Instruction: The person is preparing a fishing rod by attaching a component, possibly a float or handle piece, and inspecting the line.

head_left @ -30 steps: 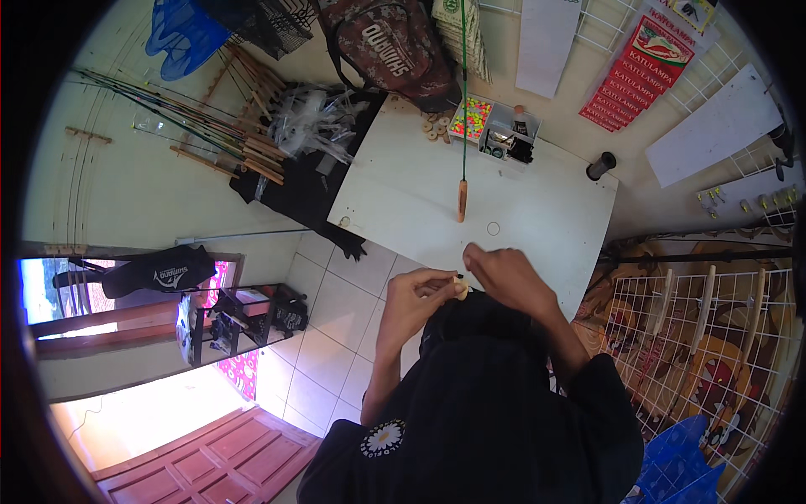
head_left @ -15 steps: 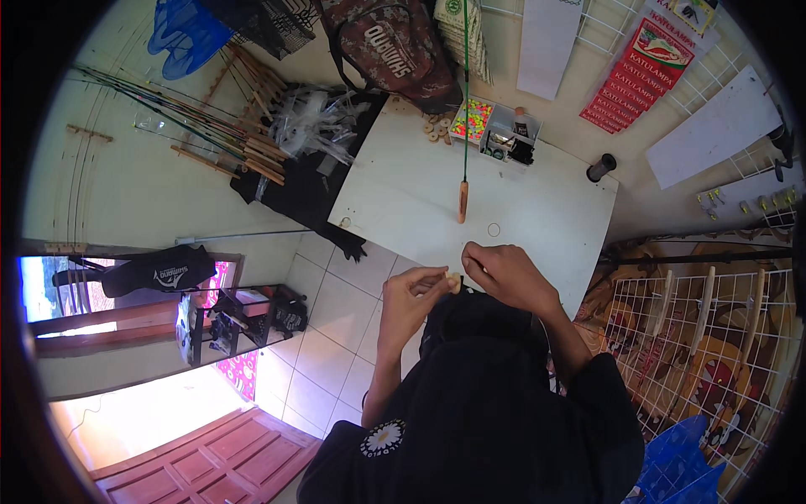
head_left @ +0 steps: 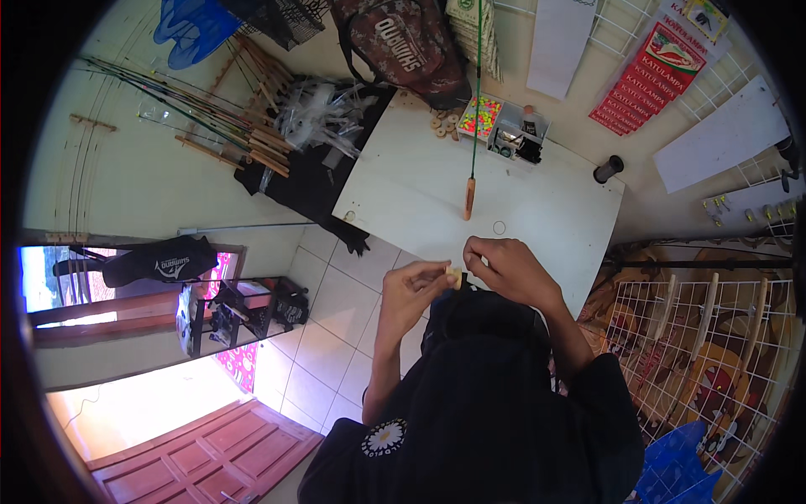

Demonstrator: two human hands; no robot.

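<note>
Beyond the left hand (head_left: 410, 294), a camouflage bag (head_left: 432, 74) bears pale lettering (head_left: 398, 44).

This looks like a small fishing-tackle shop that doubles as a workroom — goods surround the hands (head_left: 514, 270). Beyond them, a white bench (head_left: 403, 189) carries bright beads (head_left: 483, 118) in a divided tray (head_left: 497, 123); past its right end hang red packets (head_left: 651, 84) in a shop-style strip. Off to their far left are bundled rods (head_left: 214, 119) with wooden handles — to their right, a wire display grid (head_left: 714, 361).
</note>
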